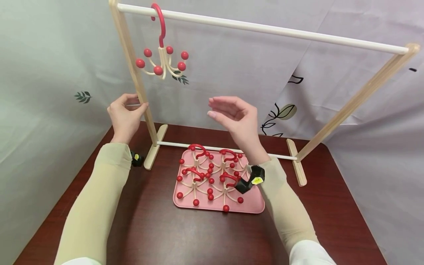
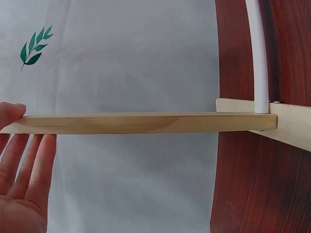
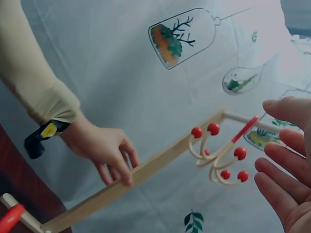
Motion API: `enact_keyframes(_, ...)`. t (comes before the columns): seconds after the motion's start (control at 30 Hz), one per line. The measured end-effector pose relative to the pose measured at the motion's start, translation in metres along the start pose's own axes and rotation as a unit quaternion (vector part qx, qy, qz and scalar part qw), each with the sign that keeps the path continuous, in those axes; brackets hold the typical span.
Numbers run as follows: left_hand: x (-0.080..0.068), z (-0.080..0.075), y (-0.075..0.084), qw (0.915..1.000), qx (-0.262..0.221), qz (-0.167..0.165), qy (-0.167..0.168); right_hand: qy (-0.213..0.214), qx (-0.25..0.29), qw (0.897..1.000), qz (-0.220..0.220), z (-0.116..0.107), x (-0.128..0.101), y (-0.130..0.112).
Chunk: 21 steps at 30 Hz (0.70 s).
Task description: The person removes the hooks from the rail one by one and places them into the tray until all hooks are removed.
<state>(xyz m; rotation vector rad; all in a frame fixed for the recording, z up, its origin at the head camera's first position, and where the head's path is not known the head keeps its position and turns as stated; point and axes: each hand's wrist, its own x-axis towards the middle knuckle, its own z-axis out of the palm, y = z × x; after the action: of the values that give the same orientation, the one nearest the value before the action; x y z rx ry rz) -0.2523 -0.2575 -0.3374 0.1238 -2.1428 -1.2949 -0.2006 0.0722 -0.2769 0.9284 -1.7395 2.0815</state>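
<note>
My left hand (image 1: 125, 114) grips the left wooden post (image 1: 132, 66) of a rack, with the thumb on one side and the fingers on the other. The same post (image 2: 146, 124) crosses the left wrist view. My right hand (image 1: 236, 114) is raised in mid-air over the tray, its fingers loosely bent and holding nothing. From the rack's white top bar (image 1: 265, 28), near its left end, hangs a hanger (image 1: 162, 55) with a red hook and pale curved arms tipped with red balls. In the right wrist view this hanger (image 3: 218, 155) is apart from my right hand (image 3: 286, 170).
On the dark wooden table (image 1: 185, 235) lies a pink tray (image 1: 248, 208) with several similar hangers (image 1: 194, 184). The lower white bar (image 1: 281, 156) runs behind it. The right post (image 1: 357, 103) stands on a wooden foot (image 1: 297, 165). A printed cloth (image 1: 232, 73) hangs behind.
</note>
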Motion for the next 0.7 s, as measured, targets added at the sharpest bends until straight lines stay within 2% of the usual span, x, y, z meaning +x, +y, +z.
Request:
enact_keyframes(0.2,0.000,0.001,-0.001,1.0000,0.000,-0.002,-0.002,0.010,0.045,0.999,0.027,0.011,0.031,-0.008)
enact_keyframes(0.3,0.000,0.002,-0.002,1.0000,-0.001,-0.001,-0.001,0.012,0.047,0.998,0.044,0.016,0.046,-0.013)
enact_keyframes(0.57,-0.001,0.002,-0.002,1.0000,-0.006,0.000,-0.001,0.011,-0.007,0.997,0.072,0.039,0.083,-0.031)
enact_keyframes(0.7,-0.001,0.002,-0.003,1.0000,-0.006,0.001,0.002,0.000,-0.033,0.995,0.092,0.050,0.101,-0.032)
